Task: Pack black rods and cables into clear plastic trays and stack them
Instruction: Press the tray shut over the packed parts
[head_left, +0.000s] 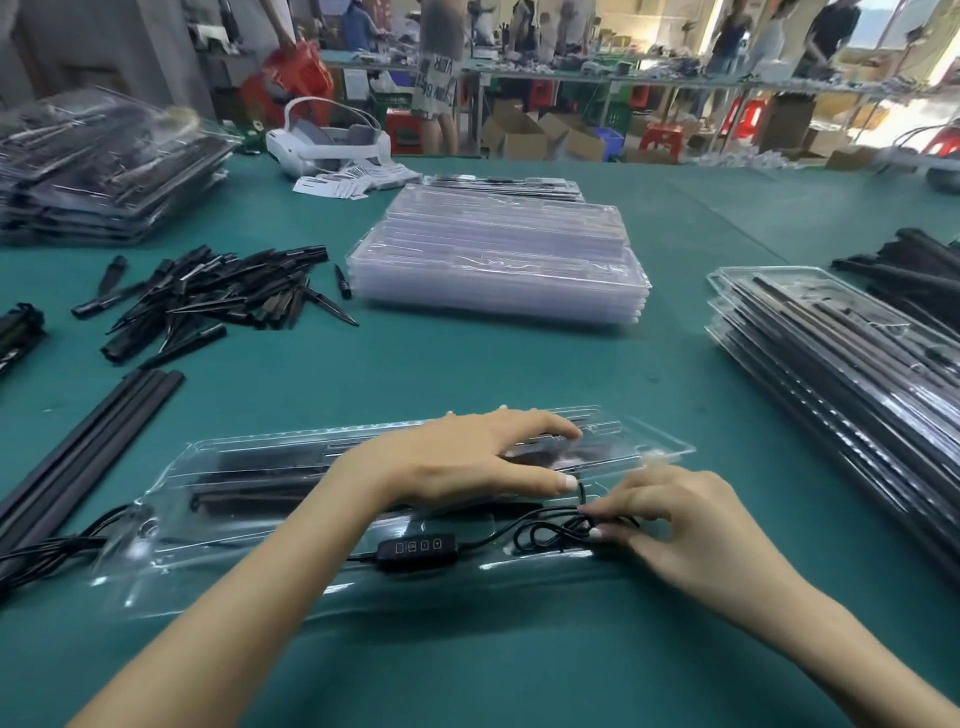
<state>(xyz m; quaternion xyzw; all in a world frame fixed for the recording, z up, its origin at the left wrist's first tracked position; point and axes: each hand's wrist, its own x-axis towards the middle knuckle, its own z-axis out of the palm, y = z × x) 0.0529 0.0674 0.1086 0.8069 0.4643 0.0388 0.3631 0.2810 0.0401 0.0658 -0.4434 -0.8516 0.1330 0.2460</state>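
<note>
Tucking the cable (558, 530) into the near channel of the clear tray (171, 525) on the surface: my right hand (680, 519) pinches its coil, my left hand (467, 457) lies flat, fingers spread, steadying the black rods (260, 475) inside.

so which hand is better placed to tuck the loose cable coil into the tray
Right. The right hand already pinches the cable coil over the clear tray; the left hand is spread flat, pressing the tray's rod section.
</note>
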